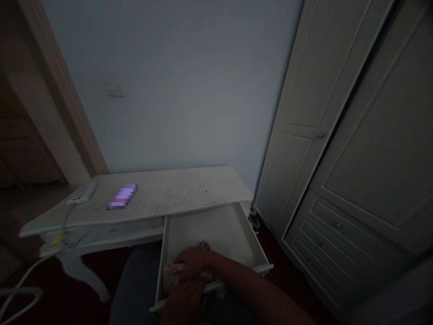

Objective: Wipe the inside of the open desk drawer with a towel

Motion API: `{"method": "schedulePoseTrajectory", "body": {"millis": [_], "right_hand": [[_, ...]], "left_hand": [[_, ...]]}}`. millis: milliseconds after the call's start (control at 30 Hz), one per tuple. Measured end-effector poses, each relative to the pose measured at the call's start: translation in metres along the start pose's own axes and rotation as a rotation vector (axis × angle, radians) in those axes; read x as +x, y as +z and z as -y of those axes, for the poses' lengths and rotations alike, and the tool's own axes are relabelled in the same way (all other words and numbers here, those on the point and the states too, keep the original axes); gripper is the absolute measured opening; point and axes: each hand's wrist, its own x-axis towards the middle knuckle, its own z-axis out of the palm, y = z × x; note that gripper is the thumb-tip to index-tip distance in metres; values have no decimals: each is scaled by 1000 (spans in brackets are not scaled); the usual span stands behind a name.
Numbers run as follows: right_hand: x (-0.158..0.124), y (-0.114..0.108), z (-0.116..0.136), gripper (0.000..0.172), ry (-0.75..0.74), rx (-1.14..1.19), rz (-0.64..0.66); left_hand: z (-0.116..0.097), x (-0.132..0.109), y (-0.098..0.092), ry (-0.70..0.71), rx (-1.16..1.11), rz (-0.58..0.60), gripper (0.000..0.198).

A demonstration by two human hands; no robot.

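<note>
A white desk (162, 194) stands against the wall with its right drawer (257, 246) pulled out. My right hand (192, 262) reaches into the drawer's front part and is closed on a pale cloth (169, 274). My left hand (184, 301) is below it at the drawer's front edge, touching the same cloth; its fingers are hard to make out in the dim light. A small patterned bit (203, 246) shows just behind my right hand.
A lit phone (122, 197) and a white power strip (82, 193) with its cord (20, 289) lie on the desk's left part. A tall white wardrobe (355, 158) with low drawers stands at the right. A wall switch (116, 88) is above the desk. The room is dark.
</note>
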Motion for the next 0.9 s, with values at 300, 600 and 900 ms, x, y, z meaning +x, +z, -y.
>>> {"method": "schedulePoseTrajectory", "body": {"millis": [300, 600, 900], "right_hand": [[-3, 0, 0, 52, 8, 55, -6], [-1, 3, -4, 47, 11, 65, 6], [-9, -1, -4, 40, 31, 79, 9]], "left_hand": [[0, 3, -4, 44, -21, -23, 18], [-3, 2, -2, -12, -35, -25, 18], [-4, 4, -6, -21, -67, -40, 18]]}}
